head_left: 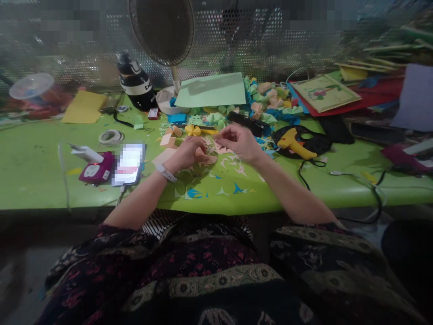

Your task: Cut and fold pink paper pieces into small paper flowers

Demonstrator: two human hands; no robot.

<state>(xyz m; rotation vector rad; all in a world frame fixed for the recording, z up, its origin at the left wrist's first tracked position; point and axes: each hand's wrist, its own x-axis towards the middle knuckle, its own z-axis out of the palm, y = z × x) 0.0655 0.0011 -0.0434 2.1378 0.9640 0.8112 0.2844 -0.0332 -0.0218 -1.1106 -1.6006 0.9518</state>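
Note:
My left hand (191, 151), with a white band at the wrist, is closed, its fingers curled down over a piece of peach paper (210, 160). Beside it my right hand (239, 141) is raised slightly, thumb and fingertips pinched together; whatever they hold is too small to make out. Peach paper squares (167, 141) lie just beyond my left hand, next to a yellow paper flower (192, 130). Cut paper scraps (239, 168) in peach and blue are scattered below and around both hands.
Behind are a fan (162, 29), a black bottle (137, 85), a green sheet (211, 90) and a heap of folded paper flowers (270, 101). A yellow glue gun (294, 143) lies right. Left are a lit phone (128, 163), a tape roll (111, 136) and a purple box (96, 170).

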